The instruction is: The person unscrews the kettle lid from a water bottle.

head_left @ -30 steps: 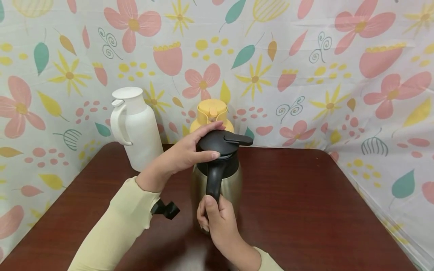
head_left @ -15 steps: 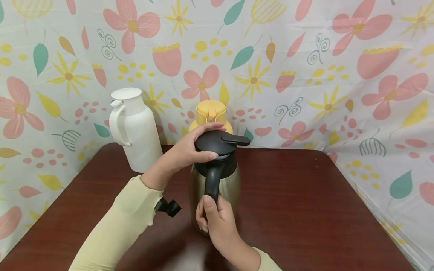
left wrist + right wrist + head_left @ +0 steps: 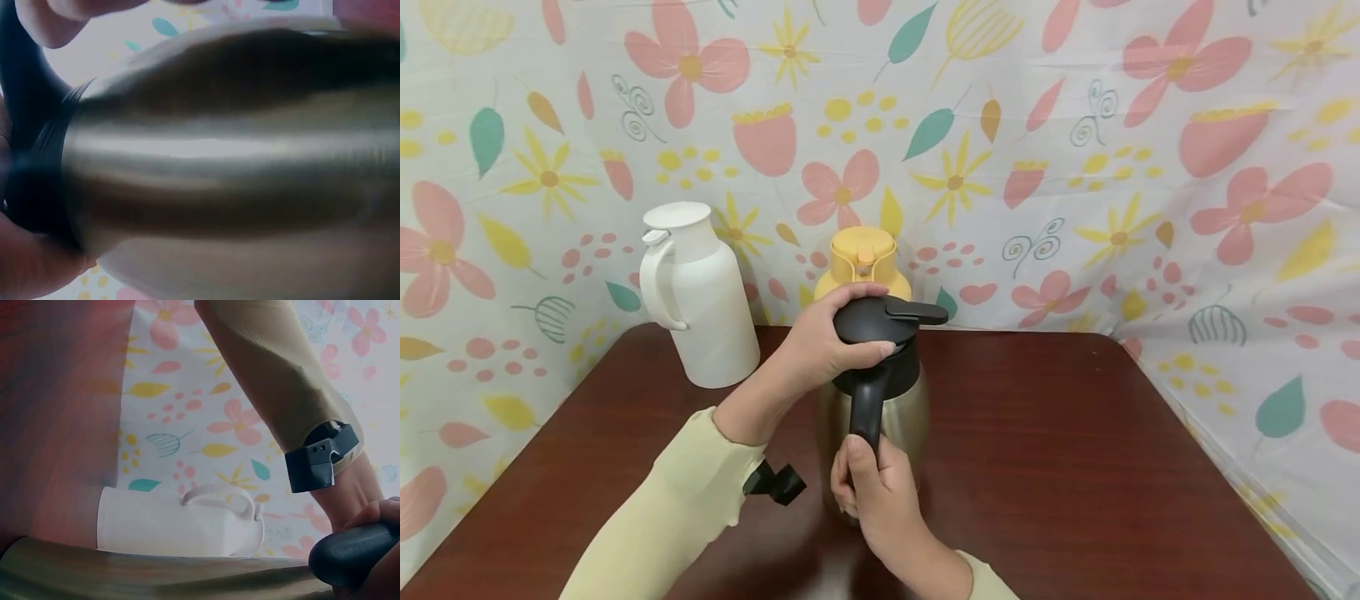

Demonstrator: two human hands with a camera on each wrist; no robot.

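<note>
A gold-steel vacuum jug (image 3: 912, 425) stands upright on the table, close in front of me. My left hand (image 3: 823, 342) holds its black lid (image 3: 867, 320), the thumb on the near edge and the fingers round the far side. A black lever (image 3: 917, 312) on the lid points right. Lower down, my right hand (image 3: 883, 492) grips the black handle (image 3: 867, 410). The jug's shiny body (image 3: 219, 150) fills most of the left wrist view. In the right wrist view, the handle's rounded end (image 3: 344, 556) shows beside my right hand's fingers.
A white jug (image 3: 711, 308) stands at the back left of the brown table (image 3: 1037, 450). Directly behind the steel jug is a yellow-topped jug (image 3: 865, 250), partly hidden. A flower-patterned cloth (image 3: 1075, 167) hangs behind. A black wrist device (image 3: 782, 483) sticks out from my left sleeve.
My left thumb has slid right along the near edge of the lid, while the fingertips behind it have shifted slightly left. The right hand keeps its grip on the handle.
</note>
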